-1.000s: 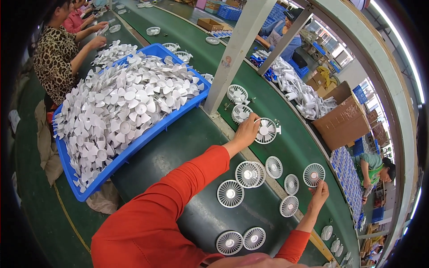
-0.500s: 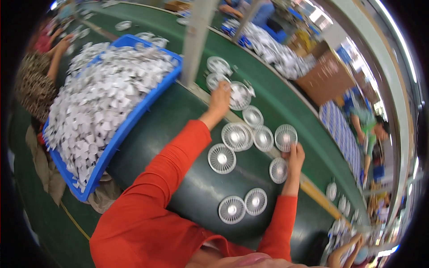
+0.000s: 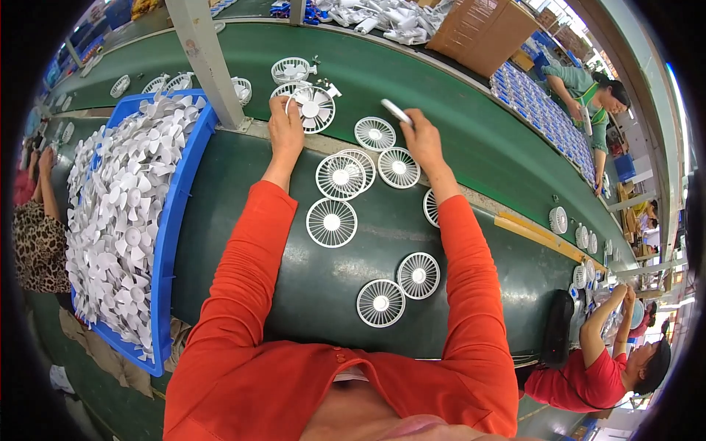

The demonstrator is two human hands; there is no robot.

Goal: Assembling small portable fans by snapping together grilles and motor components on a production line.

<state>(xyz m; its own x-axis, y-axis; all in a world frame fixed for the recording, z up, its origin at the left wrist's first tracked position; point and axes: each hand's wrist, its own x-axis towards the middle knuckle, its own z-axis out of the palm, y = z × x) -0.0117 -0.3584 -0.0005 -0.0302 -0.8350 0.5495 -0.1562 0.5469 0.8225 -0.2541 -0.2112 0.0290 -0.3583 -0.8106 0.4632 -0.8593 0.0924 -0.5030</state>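
Note:
My left hand (image 3: 285,131) is closed on the near left rim of a white fan housing (image 3: 323,121) with a white blade wheel inside. Behind it is a similar fan housing (image 3: 290,70). My right hand (image 3: 425,143) pinches a white round grille (image 3: 396,112), tilted edge-on above the green belt. Below and between my hands lie loose round grilles: one on the belt (image 3: 375,134), one near my right wrist (image 3: 398,167), and an overlapping pair (image 3: 340,176). A single grille (image 3: 332,223) lies nearer me. My right forearm partly hides another grille (image 3: 431,208).
A blue crate (image 3: 170,253) heaped with white fan blades stands at left. A grey post (image 3: 206,66) rises beside it. Two grilles (image 3: 381,303) lie on the near worktop. Co-workers sit at right (image 3: 588,367) and across the belt (image 3: 585,95). A cardboard box (image 3: 482,33) stands beyond.
The view has turned and shifted. My right hand has lifted a grille and carried it leftward, toward the fan housing. My left hand stays by the fan housings, now gripping one's rim.

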